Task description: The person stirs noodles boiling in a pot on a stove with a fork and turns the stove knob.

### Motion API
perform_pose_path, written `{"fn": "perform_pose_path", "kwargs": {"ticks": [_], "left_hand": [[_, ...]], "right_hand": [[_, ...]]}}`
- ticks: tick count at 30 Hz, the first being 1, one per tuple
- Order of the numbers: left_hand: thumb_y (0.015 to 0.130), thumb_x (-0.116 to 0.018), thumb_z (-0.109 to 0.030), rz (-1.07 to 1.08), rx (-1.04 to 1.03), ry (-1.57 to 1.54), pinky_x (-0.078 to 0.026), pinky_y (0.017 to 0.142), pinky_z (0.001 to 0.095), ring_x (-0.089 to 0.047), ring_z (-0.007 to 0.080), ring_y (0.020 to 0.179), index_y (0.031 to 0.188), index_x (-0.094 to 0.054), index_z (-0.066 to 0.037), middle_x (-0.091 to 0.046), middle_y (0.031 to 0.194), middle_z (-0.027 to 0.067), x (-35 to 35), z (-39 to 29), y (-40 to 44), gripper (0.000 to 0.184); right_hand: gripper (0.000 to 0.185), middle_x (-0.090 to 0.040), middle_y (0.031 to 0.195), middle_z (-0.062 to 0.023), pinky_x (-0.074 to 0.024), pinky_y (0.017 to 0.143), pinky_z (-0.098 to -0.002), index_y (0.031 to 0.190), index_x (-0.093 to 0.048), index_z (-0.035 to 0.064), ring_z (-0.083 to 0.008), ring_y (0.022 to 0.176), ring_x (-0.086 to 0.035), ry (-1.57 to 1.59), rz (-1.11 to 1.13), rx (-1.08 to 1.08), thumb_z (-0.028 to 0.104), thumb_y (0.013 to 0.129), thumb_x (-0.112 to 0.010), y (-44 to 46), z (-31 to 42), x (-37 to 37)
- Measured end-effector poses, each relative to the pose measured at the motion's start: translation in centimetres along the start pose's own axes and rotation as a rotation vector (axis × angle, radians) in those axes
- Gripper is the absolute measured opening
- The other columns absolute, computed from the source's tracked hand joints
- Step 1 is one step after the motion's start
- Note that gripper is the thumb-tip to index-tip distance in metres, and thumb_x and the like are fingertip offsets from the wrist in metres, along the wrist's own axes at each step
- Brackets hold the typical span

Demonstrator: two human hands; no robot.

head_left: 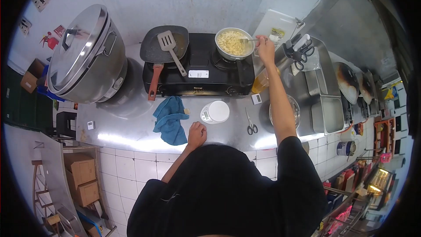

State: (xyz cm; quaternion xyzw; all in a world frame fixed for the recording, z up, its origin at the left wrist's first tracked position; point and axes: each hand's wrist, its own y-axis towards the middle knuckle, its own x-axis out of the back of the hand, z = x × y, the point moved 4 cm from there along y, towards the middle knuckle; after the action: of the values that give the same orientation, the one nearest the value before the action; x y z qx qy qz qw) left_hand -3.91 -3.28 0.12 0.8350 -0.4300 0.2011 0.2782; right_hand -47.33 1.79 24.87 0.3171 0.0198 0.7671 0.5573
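My right hand reaches to the back of the counter, its fingers closed round the handle of a metal fork. The fork's head dips into pale yellow noodles inside a small saucepan on the right burner of the black gas stove. Near the counter's front edge rests my left hand, fingers curled in, with nothing visible in it. Just beyond it is a white kitchen scale, and a blue cloth lies crumpled to its left.
A dark grill pan with a slotted turner across it sits on the left burner. A large steel cooker stands at left. Scissors, a small timer, a glass bowl and steel trays are at right.
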Motion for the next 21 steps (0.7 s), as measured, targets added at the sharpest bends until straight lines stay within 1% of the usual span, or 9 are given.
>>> {"fn": "perform_pose_path", "kwargs": {"ticks": [4,7,10,12,13,16,18,19,21], "left_hand": [[0.076,-0.061,-0.002,0.008,0.007,-0.001,-0.046,0.079,0.0453,-0.056,0.0337,0.089,0.079,-0.062,-0.006,-0.057,0.088,0.0114,-0.1,0.1,-0.1,0.006],[0.076,-0.061,-0.002,0.000,-0.007,0.012,-0.046,0.079,0.0454,-0.056,0.0340,0.088,0.079,-0.062,-0.006,-0.057,0.087,0.0115,0.2,0.2,0.2,0.006],[0.075,-0.061,-0.001,-0.009,-0.003,-0.008,-0.046,0.078,0.0453,-0.056,0.0339,0.088,0.079,-0.062,-0.006,-0.057,0.087,0.0115,0.1,-0.1,0.2,0.006],[0.076,-0.061,-0.001,-0.001,-0.002,-0.024,-0.046,0.079,0.0451,-0.056,0.0338,0.088,0.079,-0.062,-0.006,-0.057,0.087,0.0115,0.2,0.0,0.1,0.006],[0.076,-0.061,-0.001,-0.003,-0.008,-0.009,-0.046,0.078,0.0450,-0.056,0.0336,0.088,0.079,-0.062,-0.006,-0.057,0.087,0.0113,0.2,-0.1,0.1,0.006],[0.076,-0.061,-0.001,-0.013,-0.011,0.000,-0.046,0.078,0.0450,-0.056,0.0333,0.088,0.079,-0.062,-0.006,-0.057,0.086,0.0111,0.2,-0.2,0.1,0.006],[0.076,-0.061,-0.001,-0.016,-0.012,-0.005,-0.046,0.078,0.0450,-0.056,0.0332,0.088,0.079,-0.062,-0.006,-0.057,0.086,0.0111,0.2,-0.1,0.1,0.006],[0.076,-0.061,-0.001,-0.007,-0.012,0.001,-0.046,0.078,0.0451,-0.056,0.0332,0.088,0.079,-0.062,-0.006,-0.056,0.086,0.0112,0.2,0.0,0.1,0.006],[0.076,-0.061,-0.001,-0.004,-0.010,0.007,-0.046,0.078,0.0452,-0.056,0.0333,0.088,0.079,-0.062,-0.006,-0.056,0.086,0.0113,0.2,0.0,0.3,0.005]], "right_hand": [[0.033,-0.069,0.072,-0.0112,-0.0514,0.073,-0.0381,0.104,-0.072,-0.0009,-0.0238,0.070,-0.067,-0.051,-0.006,0.057,0.021,0.101,-0.047,0.4,-3.2,-1.3],[0.033,-0.069,0.070,-0.0120,-0.0515,0.074,-0.0387,0.103,-0.072,-0.0004,-0.0242,0.072,-0.068,-0.018,0.038,-0.005,0.021,0.101,-0.047,0.3,-3.7,-1.7],[0.033,-0.070,0.071,-0.0112,-0.0516,0.074,-0.0377,0.104,-0.072,-0.0005,-0.0230,0.072,-0.068,-0.070,-0.108,-0.026,0.021,0.100,-0.047,0.1,-4.2,-0.8],[0.035,-0.071,0.072,-0.0105,-0.0516,0.074,-0.0371,0.104,-0.072,-0.0008,-0.0223,0.071,-0.068,-0.021,0.046,-0.035,0.021,0.100,-0.046,0.4,-4.8,-1.5],[0.035,-0.071,0.072,-0.0105,-0.0516,0.074,-0.0371,0.104,-0.072,-0.0008,-0.0223,0.071,-0.068,-0.023,0.043,-0.037,0.021,0.100,-0.046,0.6,-5.0,-1.4],[0.035,-0.071,0.073,-0.0089,-0.0514,0.073,-0.0363,0.105,-0.072,-0.0010,-0.0212,0.070,-0.067,0.070,-0.053,-0.163,0.022,0.100,-0.045,0.9,-5.4,-0.9],[0.036,-0.071,0.073,-0.0081,-0.0514,0.072,-0.0361,0.105,-0.072,-0.0007,-0.0206,0.070,-0.066,0.089,0.115,-0.284,0.022,0.101,-0.045,0.7,-5.8,-1.5],[0.036,-0.071,0.073,-0.0081,-0.0514,0.072,-0.0361,0.105,-0.072,-0.0007,-0.0206,0.070,-0.066,0.091,0.112,-0.283,0.022,0.101,-0.045,0.7,-5.8,-1.5],[0.035,-0.071,0.073,-0.0084,-0.0515,0.072,-0.0359,0.106,-0.072,-0.0009,-0.0211,0.070,-0.066,0.091,-0.058,-0.202,0.021,0.100,-0.046,0.8,-5.8,-1.1]]}}
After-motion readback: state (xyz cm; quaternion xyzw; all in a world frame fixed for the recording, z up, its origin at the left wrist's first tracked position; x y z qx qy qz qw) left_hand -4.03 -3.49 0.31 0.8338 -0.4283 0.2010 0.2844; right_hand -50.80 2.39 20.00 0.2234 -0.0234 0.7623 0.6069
